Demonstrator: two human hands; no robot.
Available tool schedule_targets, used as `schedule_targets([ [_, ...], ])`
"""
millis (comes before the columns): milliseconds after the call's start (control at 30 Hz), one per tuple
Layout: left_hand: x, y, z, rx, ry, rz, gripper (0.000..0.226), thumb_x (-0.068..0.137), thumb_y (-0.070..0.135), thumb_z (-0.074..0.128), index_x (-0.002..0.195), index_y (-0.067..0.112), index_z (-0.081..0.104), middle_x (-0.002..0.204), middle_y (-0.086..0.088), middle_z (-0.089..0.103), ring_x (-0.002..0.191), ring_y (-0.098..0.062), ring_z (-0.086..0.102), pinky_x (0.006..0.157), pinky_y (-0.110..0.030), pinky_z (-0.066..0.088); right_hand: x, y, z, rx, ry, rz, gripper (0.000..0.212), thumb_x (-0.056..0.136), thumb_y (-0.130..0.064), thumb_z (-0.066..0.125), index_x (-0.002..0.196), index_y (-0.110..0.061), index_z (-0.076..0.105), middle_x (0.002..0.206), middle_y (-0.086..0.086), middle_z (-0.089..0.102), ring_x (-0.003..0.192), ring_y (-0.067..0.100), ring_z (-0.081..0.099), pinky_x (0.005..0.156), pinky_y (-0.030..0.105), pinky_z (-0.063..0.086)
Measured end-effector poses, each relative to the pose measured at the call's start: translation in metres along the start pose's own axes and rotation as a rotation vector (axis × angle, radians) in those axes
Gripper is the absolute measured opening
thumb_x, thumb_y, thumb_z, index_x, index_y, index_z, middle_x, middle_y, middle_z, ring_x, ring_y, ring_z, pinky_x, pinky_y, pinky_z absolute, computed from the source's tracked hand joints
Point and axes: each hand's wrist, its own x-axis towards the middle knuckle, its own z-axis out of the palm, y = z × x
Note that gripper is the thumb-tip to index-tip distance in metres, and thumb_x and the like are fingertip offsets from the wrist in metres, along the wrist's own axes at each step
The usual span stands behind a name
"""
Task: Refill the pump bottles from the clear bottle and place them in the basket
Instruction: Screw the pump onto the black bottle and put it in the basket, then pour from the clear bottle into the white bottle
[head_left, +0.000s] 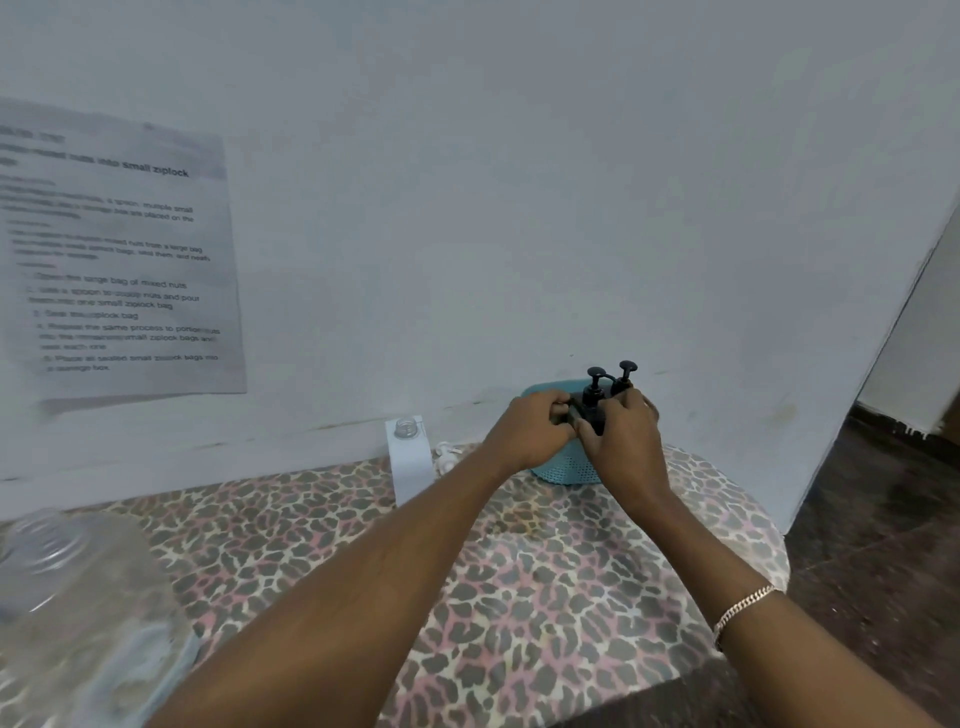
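Lower left, one blurred clear bottle (78, 597); mid-frame, left hand (530, 434) and right hand (623, 441) grip two pump bottles (595, 391) at one basket (566, 470).

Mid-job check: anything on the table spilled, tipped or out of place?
No spill shows. The clear bottle stands open by the wall, a small white piece, perhaps its cap, beside it. Both pump bottles stand upright at the basket, held by the left hand and right hand. The wall sheet describes bagging nuts, not this job.

The left hand (530, 434) and right hand (626, 441) grip black pump bottles (592, 397) at the teal basket (566, 467) on the leopard-print counter (519, 597).
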Motion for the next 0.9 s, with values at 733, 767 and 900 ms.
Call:
schedule_targets([
  [733,-0.263,-0.068,-0.086,0.069,0.692,0.095,0.036,0.100,0.019,0.068,0.134,0.014,0.064,0.127,0.000,0.072,0.116,-0.008,0.067,0.100,-0.028,0.057,-0.108,-0.162,0.039,0.327,-0.126,-0.196,0.051,0.095,-0.035,0.069,0.133,-0.003,0.058,0.128,0.012,0.056,0.114,0.028,0.059,0.092,0.038,0.051],
  [767,-0.272,-0.070,-0.088,0.106,0.717,0.113,0.036,0.100,0.019,0.068,0.135,0.013,0.064,0.128,-0.001,0.071,0.118,-0.008,0.067,0.101,-0.030,0.057,-0.110,-0.167,0.042,0.312,-0.135,-0.191,0.052,0.095,-0.036,0.069,0.134,-0.003,0.057,0.129,0.013,0.055,0.115,0.030,0.058,0.092,0.040,0.051],
  [900,-0.307,-0.083,-0.102,0.336,0.901,0.236,0.029,0.099,0.014,0.067,0.127,0.008,0.067,0.118,-0.004,0.070,0.111,-0.018,0.067,0.096,-0.034,0.057,-0.117,-0.183,0.057,0.286,-0.134,-0.145,0.064,0.095,-0.042,0.067,0.143,-0.004,0.047,0.136,0.016,0.051,0.120,0.031,0.053,0.095,0.041,0.050],
])
